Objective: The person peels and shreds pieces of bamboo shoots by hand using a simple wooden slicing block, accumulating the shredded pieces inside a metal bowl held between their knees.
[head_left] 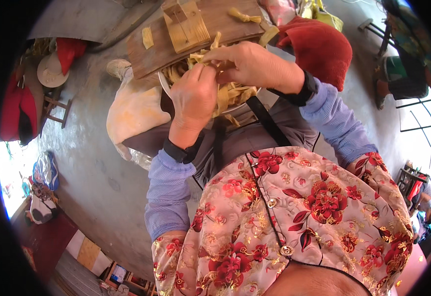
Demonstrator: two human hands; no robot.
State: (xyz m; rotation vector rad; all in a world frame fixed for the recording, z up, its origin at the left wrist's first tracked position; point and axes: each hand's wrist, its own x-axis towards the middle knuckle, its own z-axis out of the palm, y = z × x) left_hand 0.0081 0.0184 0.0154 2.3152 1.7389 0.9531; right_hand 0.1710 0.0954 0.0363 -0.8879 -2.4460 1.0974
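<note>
My left hand (194,96) and my right hand (256,66) meet above a white bowl (164,85) in my lap. Their fingers are closed in a pinch, fingertips nearly touching. A pale yellow strip pokes out around the fingertips, though most of what they grip is hidden by the fingers. Many flat, yellowish, dried-looking strips (234,95) fill the bowl, some twisted or knotted. Beyond it a brown wooden board (149,59) carries a lighter wooden block (186,27), a knotted strip (245,16) and a short flat yellow piece (148,38).
A red cushion or folded cloth (319,47) lies to the right of the board. A pale stained cloth (135,116) covers my left knee. Stools (55,111) stand on the grey concrete floor (94,163) at far left. At the upper right, another person (405,74) is partly in view.
</note>
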